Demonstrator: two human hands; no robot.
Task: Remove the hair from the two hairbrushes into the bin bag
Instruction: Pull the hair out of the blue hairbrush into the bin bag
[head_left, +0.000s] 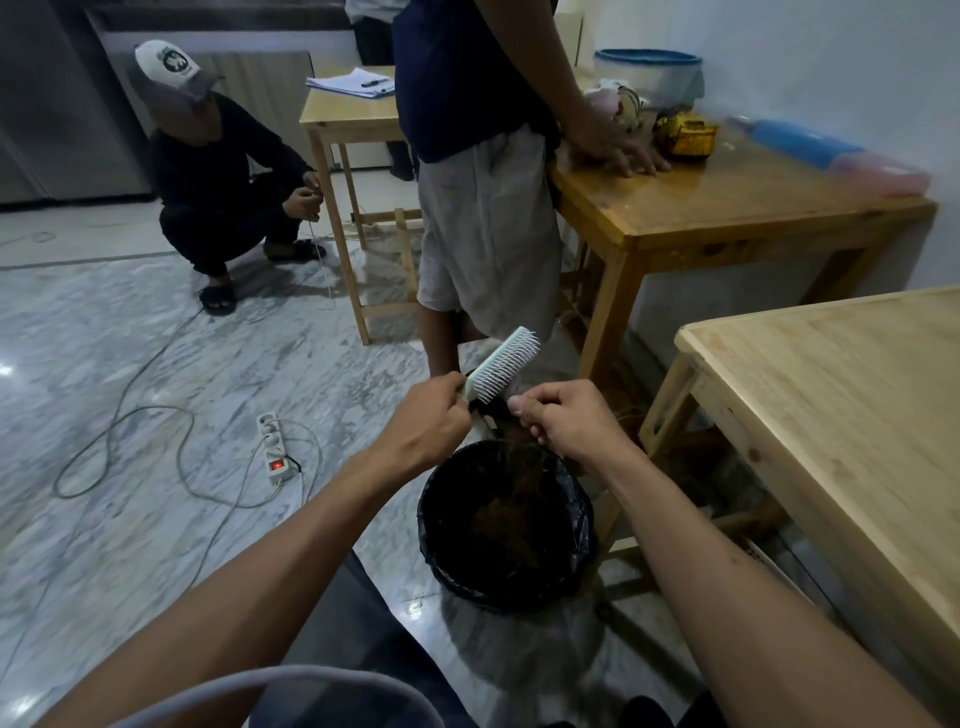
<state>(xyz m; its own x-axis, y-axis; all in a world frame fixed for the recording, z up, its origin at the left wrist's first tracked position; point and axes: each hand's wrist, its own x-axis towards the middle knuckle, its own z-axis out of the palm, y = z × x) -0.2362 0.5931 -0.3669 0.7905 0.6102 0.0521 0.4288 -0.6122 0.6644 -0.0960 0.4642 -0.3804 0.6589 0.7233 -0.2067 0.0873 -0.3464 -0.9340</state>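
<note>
Right below both hands sits the round bin lined with a black plastic bin bag, with a brownish clump of hair already lying inside it. Left hand is clenched around the handle of a pale blue-white plastic hairbrush, bristles facing down and to the right, brush head angled up and away from the hand. Right hand is curled closed just beside the lower bristles, thumb pressed against the fingers in a pinch (can't really tell if there are strands in it, too fine to see, though something dark and wispy trails under it toward the bag).

Off to the right of the right hand there's a light unfinished wooden table. Left of the left hand, on the marble floor, a white power strip with a lit red switch and loose grey cable. Further out past the hands, one person stands leaning a hand on a varnished wooden table, and another in a cap crouches beyond to the left.
</note>
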